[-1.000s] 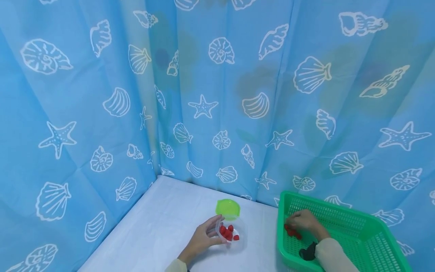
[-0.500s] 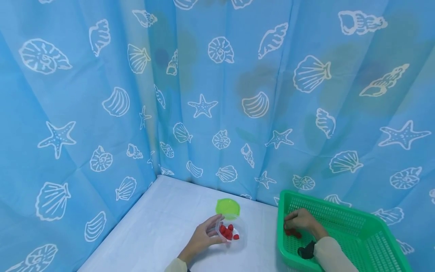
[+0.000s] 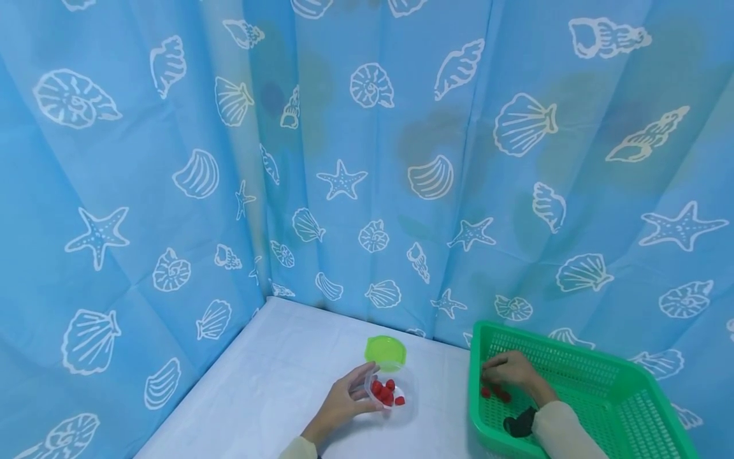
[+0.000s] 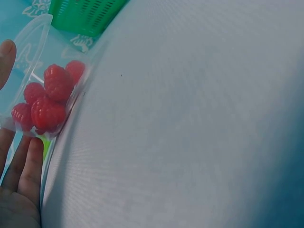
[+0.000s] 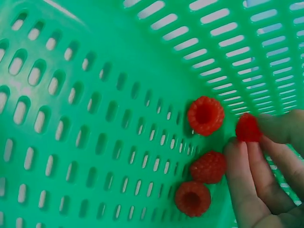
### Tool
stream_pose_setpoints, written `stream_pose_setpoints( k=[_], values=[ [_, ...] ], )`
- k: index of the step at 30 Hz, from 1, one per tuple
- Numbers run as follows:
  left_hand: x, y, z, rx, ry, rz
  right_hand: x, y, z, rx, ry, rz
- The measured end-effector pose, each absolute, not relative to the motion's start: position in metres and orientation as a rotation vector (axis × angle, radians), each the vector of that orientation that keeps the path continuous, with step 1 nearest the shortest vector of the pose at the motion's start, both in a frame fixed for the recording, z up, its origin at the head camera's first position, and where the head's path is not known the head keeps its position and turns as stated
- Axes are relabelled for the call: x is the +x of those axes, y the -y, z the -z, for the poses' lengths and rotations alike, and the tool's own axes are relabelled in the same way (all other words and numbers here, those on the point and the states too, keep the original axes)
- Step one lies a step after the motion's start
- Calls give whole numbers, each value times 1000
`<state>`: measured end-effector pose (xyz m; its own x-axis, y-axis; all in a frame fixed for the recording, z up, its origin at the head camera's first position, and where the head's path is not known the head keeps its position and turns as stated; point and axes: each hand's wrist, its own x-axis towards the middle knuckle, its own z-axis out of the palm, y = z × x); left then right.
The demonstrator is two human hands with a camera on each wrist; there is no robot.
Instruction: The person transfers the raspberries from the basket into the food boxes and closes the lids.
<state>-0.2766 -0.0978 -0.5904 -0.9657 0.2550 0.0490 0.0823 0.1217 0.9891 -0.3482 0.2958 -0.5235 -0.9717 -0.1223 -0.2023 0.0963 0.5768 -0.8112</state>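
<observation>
My left hand [image 3: 338, 403] grips a clear plastic container [image 3: 410, 390] from its left side, thumb nearer me and fingers round the far side. Several red raspberries [image 4: 49, 112] lie inside; in the left wrist view they show through the wall. Over in the green basket [image 3: 622, 376], my right hand [image 3: 514, 371] pinches one raspberry [image 5: 248, 127] between thumb and fingertips, as the right wrist view shows. Close by the fingers, three more raspberries [image 5: 205, 115] sit against the basket's slotted plastic, two of them with the hollow end facing the camera.
A light green lid [image 3: 385, 349] lies on the white table [image 3: 287, 376] just behind the container. A dark object [image 3: 520, 423] shows by the right sleeve, over the basket. Blue curtains [image 3: 373, 140] with white shell prints hang along the table's back and left edges.
My right hand has shifted slightly within the basket, and the raspberries beneath it show a little apart. The left hand and the container have stayed in place.
</observation>
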Motion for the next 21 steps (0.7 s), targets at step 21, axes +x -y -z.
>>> stream_pose_setpoints(
  k=[21],
  values=[
    [-278,99,591,361,-2222,-1988,-349,-295,525,112,-2399,1666]
  ],
)
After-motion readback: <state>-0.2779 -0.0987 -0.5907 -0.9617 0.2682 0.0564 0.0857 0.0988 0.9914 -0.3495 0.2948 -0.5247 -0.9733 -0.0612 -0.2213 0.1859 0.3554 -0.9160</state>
